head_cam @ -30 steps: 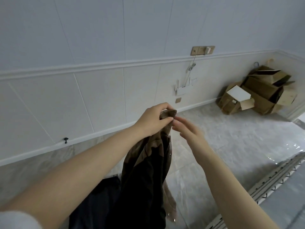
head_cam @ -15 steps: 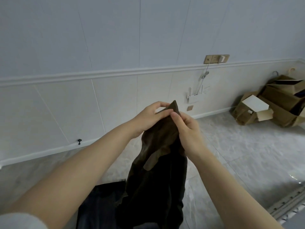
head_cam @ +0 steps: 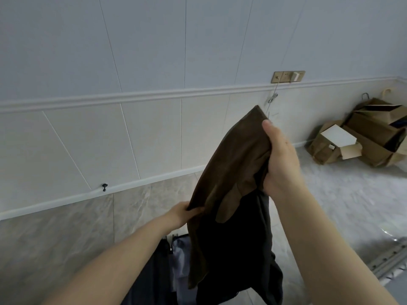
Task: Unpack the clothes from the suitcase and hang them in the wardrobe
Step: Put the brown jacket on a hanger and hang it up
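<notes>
From the head view, the right hand [head_cam: 279,159] clutches a brown garment [head_cam: 231,164] up near its top corner, thumb pressed along the fabric, while the left hand [head_cam: 184,213] pinches its lower left edge, stretching that edge taut between the two grips. The garment hangs in the air in front of the person, its dark lower folds trailing down over the open suitcase [head_cam: 167,265] at the bottom of the frame.

The risk, as I judge it, is the loose tail: it dangles low enough to snag on the suitcase rim or drag on the tiled floor [head_cam: 343,194] if it is swung towards a wardrobe, which is not in sight. The left pinch looks slight, so a tug could slip it.

Half a second ago both hands met at the top corner; now the left has dropped to the side edge and the cloth is spread wider.
</notes>
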Motion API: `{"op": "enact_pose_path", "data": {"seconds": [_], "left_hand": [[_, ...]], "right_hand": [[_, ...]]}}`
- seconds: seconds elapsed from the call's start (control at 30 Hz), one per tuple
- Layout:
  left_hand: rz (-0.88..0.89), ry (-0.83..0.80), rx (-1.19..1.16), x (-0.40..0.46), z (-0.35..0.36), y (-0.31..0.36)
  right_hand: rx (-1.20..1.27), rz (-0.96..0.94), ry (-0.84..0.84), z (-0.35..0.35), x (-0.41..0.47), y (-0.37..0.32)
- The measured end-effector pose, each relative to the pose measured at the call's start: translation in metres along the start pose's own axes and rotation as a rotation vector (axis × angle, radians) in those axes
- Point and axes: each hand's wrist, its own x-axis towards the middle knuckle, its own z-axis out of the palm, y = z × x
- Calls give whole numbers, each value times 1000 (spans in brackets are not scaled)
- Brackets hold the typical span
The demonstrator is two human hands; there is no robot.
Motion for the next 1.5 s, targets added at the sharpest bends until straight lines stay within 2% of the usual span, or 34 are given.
{"op": "enact_pose_path", "data": {"seconds": [0.1, 0.2, 0.3, 0.4, 0.43, 0.5, 0.53, 0.57, 0.63, 0.73, 0.87, 0.97, 1.1, 1.2, 1.33, 1.4, 1.5], "left_hand": [[44, 146, -193, -1, -6, 2], [90, 215, -55, 5, -17, 6], [98, 221, 26, 2, -21, 15], [156, 108, -2, -5, -19, 15], [179, 51, 67, -8, -20, 13], [245, -31, 401, -10, -22, 6], [276, -20, 580, -7, -21, 2], [293, 31, 720, -1, -22, -3], [288, 232, 810, 6, -25, -5], [172, 514, 605, 9, -37, -12], [14, 774, 436, 1, -56, -30], [53, 903, 208, -4, -65, -31], [110, 1093, -43, -14, -73, 15], [152, 1113, -137, -13, -81, 51], [231, 1109, -205, -10, -85, 90], [257, 1096, -234, -8, -83, 105], [281, 1098, -320, -2, -80, 122]], "right_hand": [[70, -31, 173, -12, 5, -17], [67, -110, 310, -32, 11, -26], [116, -149, 375, -42, 14, -30], [195, -165, 404, -44, 19, -34], [202, -170, 412, -44, 21, -36], [204, -164, 427, -44, 24, -38], [200, -157, 427, -45, 26, -38], [196, -145, 421, -44, 27, -36], [203, -103, 401, -40, 25, -33], [270, -27, 390, -35, 24, -29], [245, -48, 409, -42, 32, -30], [35, -111, 426, -58, 46, -24], [-503, -113, 313, -88, 74, 0], [-841, -105, 233, -105, 77, 19], [-1009, 36, 130, -116, 61, 37], [-1156, 92, 9, -126, 55, 40], [-1364, 102, -307, -141, 50, 46]]}}
